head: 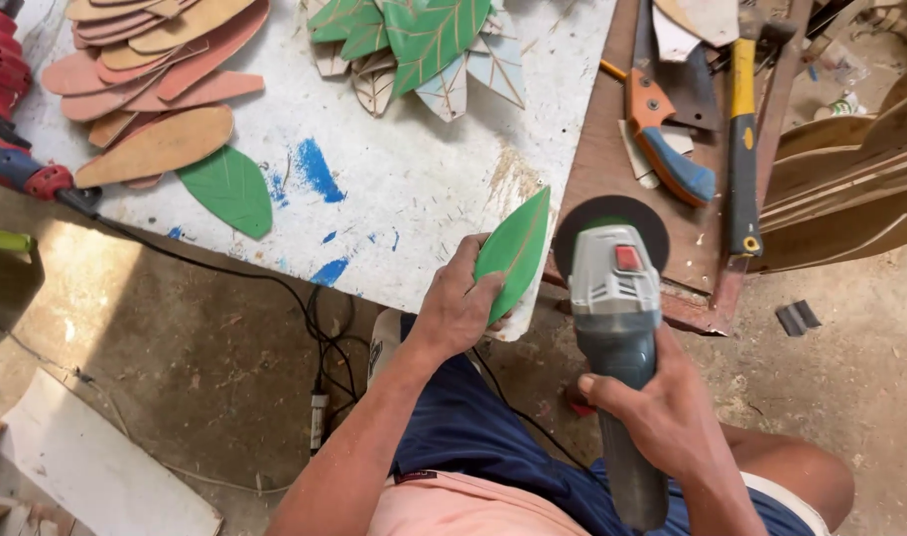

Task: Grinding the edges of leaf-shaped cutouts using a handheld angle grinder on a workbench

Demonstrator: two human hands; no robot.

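At the worktop's point(394, 199) near edge, the left hand point(456, 308) grips a green leaf point(515, 250); the right hand point(662, 407) clasps the grinder point(612, 298). Best keep the leaf steady, disc touching lightly.

Green leaf cutout point(516, 250) with pale veins; grey, red-buttoned grinder point(613, 298).

No packages, signs or screens in view. Only label-like marks: small red patch point(627, 258) on top of grey grinder point(612, 298) head, just behind black disc; small yellow mark point(748, 138) on black part of hammer handle point(743, 149), right of worktop point(414, 189). Writing, if any, too small to tell.
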